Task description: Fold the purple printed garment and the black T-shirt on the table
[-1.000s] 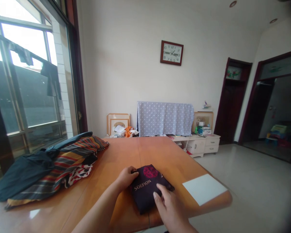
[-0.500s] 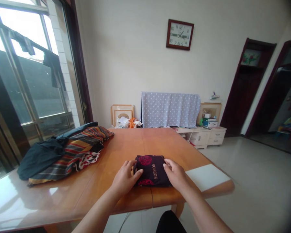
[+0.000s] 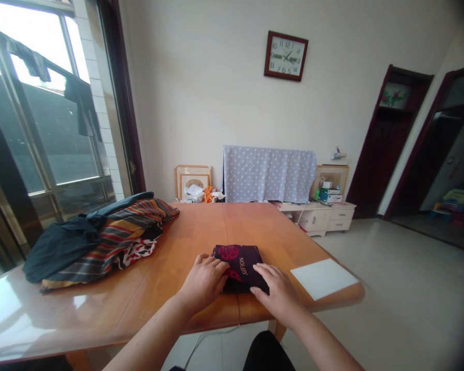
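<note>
A folded dark purple cloth (image 3: 242, 260) with round red prints and white lettering lies on the orange wooden table (image 3: 178, 242), near its front edge. My left hand (image 3: 204, 282) rests on its left side and covers one red print. My right hand (image 3: 276, 291) presses flat on its lower right corner, with the fingers on top. Part of the lettering shows between my hands, and the cloth's front edge is hidden beneath them.
A pile of dark and striped clothing (image 3: 100, 242) lies on the table's left side. A white board (image 3: 324, 278) sits at the right corner. Beyond the table's far edge are picture frames, a polka-dot cloth and a white low cabinet (image 3: 315, 219).
The cloth has turned from a slanted position to nearly square with the table. Both hands have moved inward onto it, and the right hand now covers its lower right corner.
</note>
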Available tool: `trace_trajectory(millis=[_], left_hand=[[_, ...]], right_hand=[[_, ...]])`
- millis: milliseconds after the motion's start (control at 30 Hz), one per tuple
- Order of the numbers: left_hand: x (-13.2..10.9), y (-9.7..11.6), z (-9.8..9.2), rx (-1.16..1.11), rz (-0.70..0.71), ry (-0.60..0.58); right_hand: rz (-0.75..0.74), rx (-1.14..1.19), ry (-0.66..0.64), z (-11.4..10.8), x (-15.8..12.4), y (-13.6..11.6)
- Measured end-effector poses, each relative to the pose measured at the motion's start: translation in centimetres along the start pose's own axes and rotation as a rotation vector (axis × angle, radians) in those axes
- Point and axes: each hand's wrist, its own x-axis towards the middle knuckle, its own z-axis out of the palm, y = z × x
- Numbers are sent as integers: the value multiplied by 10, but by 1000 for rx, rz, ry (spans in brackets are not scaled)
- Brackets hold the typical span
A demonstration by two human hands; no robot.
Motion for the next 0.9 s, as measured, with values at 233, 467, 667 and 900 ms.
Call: trace_trajectory(millis=[233,467,667,900], left_hand=[[2,0,-2,85,33,-33],[6,-4,-7,139,83,34],[-10,-16,10,77,104,-27],[-20,-24,22,95,39,27]], right_hand=[[19,-141,44,5,8,-11],[9,-174,86,17,5,-5],[-22,-168,111,25,-1,-2],[-49,-148,139,30,-6,0]])
